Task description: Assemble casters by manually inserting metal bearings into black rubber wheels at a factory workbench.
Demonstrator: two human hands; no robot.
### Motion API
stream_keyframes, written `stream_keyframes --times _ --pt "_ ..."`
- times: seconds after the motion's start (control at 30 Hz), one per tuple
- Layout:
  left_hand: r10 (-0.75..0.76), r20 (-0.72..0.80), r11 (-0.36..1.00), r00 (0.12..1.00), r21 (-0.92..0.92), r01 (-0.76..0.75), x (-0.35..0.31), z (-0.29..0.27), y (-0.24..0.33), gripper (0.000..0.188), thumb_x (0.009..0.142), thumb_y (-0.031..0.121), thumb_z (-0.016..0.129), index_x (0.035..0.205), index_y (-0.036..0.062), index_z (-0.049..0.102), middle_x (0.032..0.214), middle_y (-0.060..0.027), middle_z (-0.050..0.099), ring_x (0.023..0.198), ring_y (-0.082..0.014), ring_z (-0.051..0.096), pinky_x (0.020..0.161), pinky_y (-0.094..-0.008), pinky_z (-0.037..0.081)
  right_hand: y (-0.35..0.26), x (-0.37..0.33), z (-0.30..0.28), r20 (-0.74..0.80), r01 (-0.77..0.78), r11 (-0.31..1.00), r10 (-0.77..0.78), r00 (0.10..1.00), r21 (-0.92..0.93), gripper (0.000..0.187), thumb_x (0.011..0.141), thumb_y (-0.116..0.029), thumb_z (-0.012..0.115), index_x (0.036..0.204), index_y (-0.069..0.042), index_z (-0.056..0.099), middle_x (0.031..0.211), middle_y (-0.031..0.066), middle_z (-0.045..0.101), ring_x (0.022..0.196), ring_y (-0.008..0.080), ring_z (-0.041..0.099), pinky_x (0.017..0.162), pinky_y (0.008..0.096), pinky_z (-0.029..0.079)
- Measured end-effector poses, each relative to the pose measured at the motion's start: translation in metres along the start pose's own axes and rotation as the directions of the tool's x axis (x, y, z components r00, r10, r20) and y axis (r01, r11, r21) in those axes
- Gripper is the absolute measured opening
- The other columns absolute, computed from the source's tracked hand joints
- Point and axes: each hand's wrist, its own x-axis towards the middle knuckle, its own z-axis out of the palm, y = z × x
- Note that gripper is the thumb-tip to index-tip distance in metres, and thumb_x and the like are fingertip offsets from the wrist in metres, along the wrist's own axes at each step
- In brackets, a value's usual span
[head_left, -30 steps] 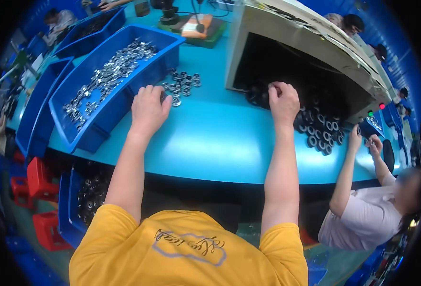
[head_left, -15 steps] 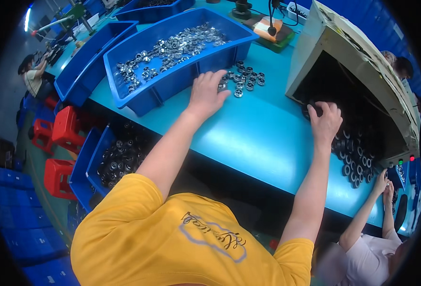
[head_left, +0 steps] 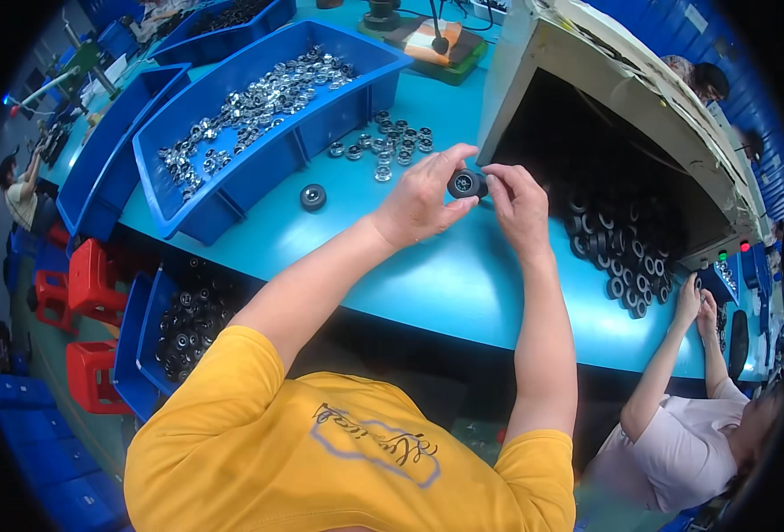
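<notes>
In front of me, above the table, a small toy-like wheel (head_left: 465, 183) with a black tyre and silver spoked rim is pinched between the thumb and fingers of my left hand (head_left: 420, 200). The fingers of my right hand (head_left: 522, 211) close on the wheel's right side; whether they grip a separate tyre there is hidden. Left of my hands, another black-tyred wheel (head_left: 313, 197) lies on the table. Beyond my left hand sits a cluster of shiny silver rims (head_left: 392, 146). Loose black tyres (head_left: 623, 257) spill from a box-like housing on the right.
A blue bin (head_left: 223, 197) holding many silver rims stands at the left. The pale housing (head_left: 509, 84) with a dark opening rises at the right. Below the table's left edge, another bin (head_left: 148, 341) contains dark wheels. A co-worker's hands (head_left: 698, 306) handle a part at far right.
My hands have come together, the right moving left from the tyre pile. The left hand has left the bin's side, and a wheel now shows on the table there. The view has shifted.
</notes>
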Motion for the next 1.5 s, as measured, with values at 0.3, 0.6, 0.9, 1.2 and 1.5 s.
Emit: stream_keyframes --times 0.3,0.6,0.9,1.2,1.5 --pt "0.057 -0.008 0.997 0.998 -0.059 -0.057 -0.001 0.009 -0.014 0.071 0.075 0.003 0.081 0.14 0.0062 0.052 0.109 -0.0136 0.068 0.102 -0.0306 0.069 0.09 -0.0392 0.057 0.012 -0.004 0.009 0.351 -0.464 0.687 0.311 0.883 0.559 0.025 0.105 -0.023 0.064 0.114 -0.002 0.073 0.097 0.0017 0.073 0.08 0.0081 0.064 0.072 0.0262 0.057" --pt "-0.107 0.029 0.966 0.994 -0.233 0.111 -0.002 0.006 -0.011 0.069 0.076 0.015 0.088 0.137 0.0066 0.056 0.118 -0.0147 0.063 0.109 -0.0303 0.064 0.096 -0.039 0.053 0.011 -0.003 0.01 0.492 -0.593 0.374 0.336 0.803 0.713 0.029 0.105 -0.026 0.063 0.115 0.001 0.069 0.097 0.0039 0.072 0.085 0.0106 0.069 0.077 0.0296 0.059" --pt "-0.061 0.052 0.99 0.997 -0.126 0.067 -0.002 0.005 -0.023 0.046 0.08 0.016 0.085 0.119 0.0034 0.067 0.114 -0.013 0.066 0.106 -0.0315 0.066 0.092 -0.0388 0.055 0.007 -0.001 0.012 0.482 -0.583 0.367 0.335 0.809 0.725 0.029 0.106 -0.027 0.061 0.113 0.0 0.068 0.094 0.0048 0.072 0.08 0.0124 0.069 0.074 0.0303 0.06" --pt "-0.387 0.229 0.762 0.893 -0.466 0.45 -0.002 0.005 -0.026 0.03 0.091 0.025 0.077 0.113 0.0038 0.073 0.106 -0.0081 0.069 0.1 -0.0232 0.067 0.089 -0.0351 0.054 0.012 0.0 0.011 0.489 -0.597 0.376 0.348 0.8 0.708 0.037 0.107 -0.034 0.058 0.112 0.001 0.067 0.093 0.0097 0.073 0.076 0.016 0.07 0.069 0.03 0.06" --pt "-0.47 0.52 -0.086 0.713 -0.831 0.549 -0.01 0.016 -0.052 0.048 0.106 0.044 0.058 0.121 -0.0009 0.067 0.101 -0.0073 0.068 0.09 -0.0151 0.063 0.085 -0.0325 0.053 0.014 0.001 0.011 0.396 -0.57 0.469 0.421 0.816 0.675 0.039 0.106 -0.037 0.062 0.114 0.001 0.068 0.09 0.0083 0.07 0.072 0.0133 0.065 0.065 0.0279 0.057"
